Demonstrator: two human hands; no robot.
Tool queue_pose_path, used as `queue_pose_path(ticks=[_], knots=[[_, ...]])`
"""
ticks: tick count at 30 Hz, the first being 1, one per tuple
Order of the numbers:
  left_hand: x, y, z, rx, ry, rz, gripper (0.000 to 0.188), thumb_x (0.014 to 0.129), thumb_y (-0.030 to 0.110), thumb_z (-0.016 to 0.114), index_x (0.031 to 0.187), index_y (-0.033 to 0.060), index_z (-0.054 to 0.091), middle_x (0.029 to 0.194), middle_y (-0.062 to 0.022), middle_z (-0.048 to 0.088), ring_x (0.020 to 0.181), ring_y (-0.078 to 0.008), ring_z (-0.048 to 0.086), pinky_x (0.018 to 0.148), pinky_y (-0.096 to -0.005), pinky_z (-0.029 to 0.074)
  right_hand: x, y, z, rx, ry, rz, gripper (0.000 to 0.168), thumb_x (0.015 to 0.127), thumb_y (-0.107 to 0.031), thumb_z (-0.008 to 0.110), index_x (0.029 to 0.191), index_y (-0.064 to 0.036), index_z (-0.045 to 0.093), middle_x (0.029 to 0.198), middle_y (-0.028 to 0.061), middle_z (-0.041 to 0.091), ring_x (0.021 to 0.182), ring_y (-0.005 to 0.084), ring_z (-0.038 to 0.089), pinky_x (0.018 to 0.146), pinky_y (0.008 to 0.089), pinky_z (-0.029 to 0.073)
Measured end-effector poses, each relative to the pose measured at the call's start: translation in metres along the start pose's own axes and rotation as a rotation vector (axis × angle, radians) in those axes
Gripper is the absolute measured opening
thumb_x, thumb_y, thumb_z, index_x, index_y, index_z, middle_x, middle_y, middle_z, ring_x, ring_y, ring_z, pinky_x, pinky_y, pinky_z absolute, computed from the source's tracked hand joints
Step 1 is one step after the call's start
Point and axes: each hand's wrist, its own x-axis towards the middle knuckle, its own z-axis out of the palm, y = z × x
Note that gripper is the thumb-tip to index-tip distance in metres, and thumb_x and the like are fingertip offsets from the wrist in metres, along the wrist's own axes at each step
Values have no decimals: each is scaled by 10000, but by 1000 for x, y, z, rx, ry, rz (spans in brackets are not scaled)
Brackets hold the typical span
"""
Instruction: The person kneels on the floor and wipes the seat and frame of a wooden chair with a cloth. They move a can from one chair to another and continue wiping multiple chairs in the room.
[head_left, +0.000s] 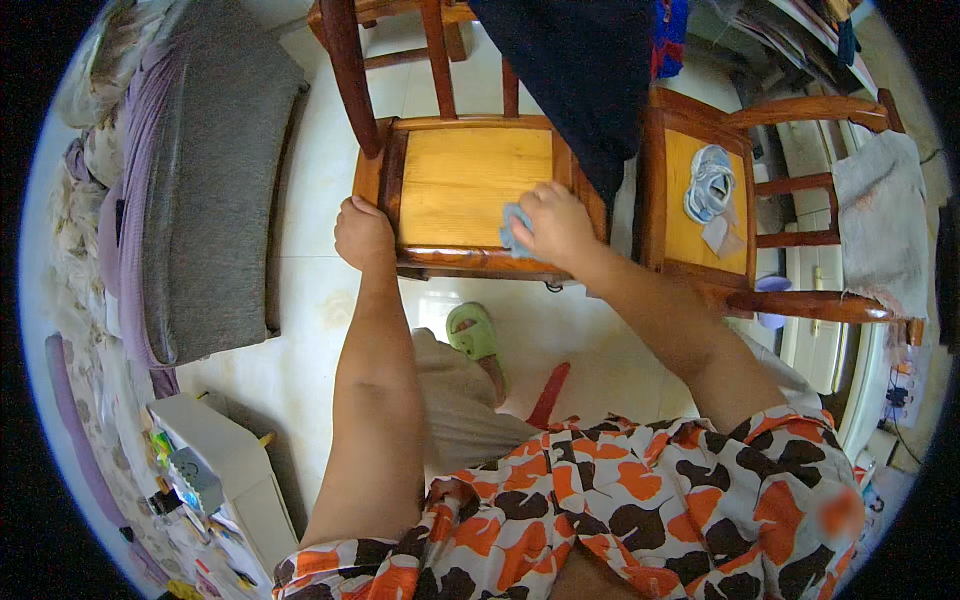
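Before me stands a wooden chair with a yellow seat panel (465, 172) and a darker reddish-brown frame. My left hand (364, 234) is closed around the left front corner of its seat frame. Bunched in my right hand (555, 225) is a grey-blue cloth (514, 231), pressed against the front right part of the seat. The fingers under the cloth are partly hidden. Dark fabric (577, 67) hangs over the chair's back and right side, covering part of the frame.
At right, a second wooden chair (654, 195) bears a light blue shoe (709, 184) and a crumpled tissue (721, 235); a whitish towel (881, 217) drapes its back. A grey-covered sofa (214, 180) stands left, above a white cabinet (259, 517). My green slipper (472, 330) is below the seat.
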Motion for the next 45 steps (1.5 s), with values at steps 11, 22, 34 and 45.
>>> queue_pose_path(ticks=[11, 22, 34, 45], knots=[[-1, 0, 8, 29, 90, 48, 342, 1046, 347, 467, 1011, 85, 686, 901, -163, 725, 792, -388, 708, 673, -515, 565, 44, -57, 47, 33, 118, -57, 358, 790, -406, 791, 904, -74, 723, 973, 103, 649, 993, 311, 599, 821, 448, 514], [2, 5, 7, 14, 25, 9, 339, 1046, 337, 465, 1047, 81, 689, 937, -163, 728, 839, -394, 696, 726, -530, 550, 181, -72, 116, 70, 70, -323, 266, 883, -392, 707, 866, -130, 748, 922, 69, 705, 1018, 306, 594, 866, 470, 477], [0, 0, 4, -5, 40, 35, 397, 1051, 364, 440, 1046, 66, 702, 944, -181, 734, 853, -407, 705, 732, -532, 563, 142, 17, 43, -144, -73, -194, 288, 942, -355, 613, 977, -104, 749, 1029, 90, 701, 1023, 297, 637, 895, 466, 535], [4, 2, 1, 32, 0, 4, 420, 1050, 375, 417, 1053, 68, 704, 965, -172, 744, 879, -393, 719, 760, -529, 569, 39, 22, -21, -97, -248, -21, 411, 913, -402, 665, 953, 4, 716, 944, 224, 703, 956, 388, 684, 818, 496, 578]])
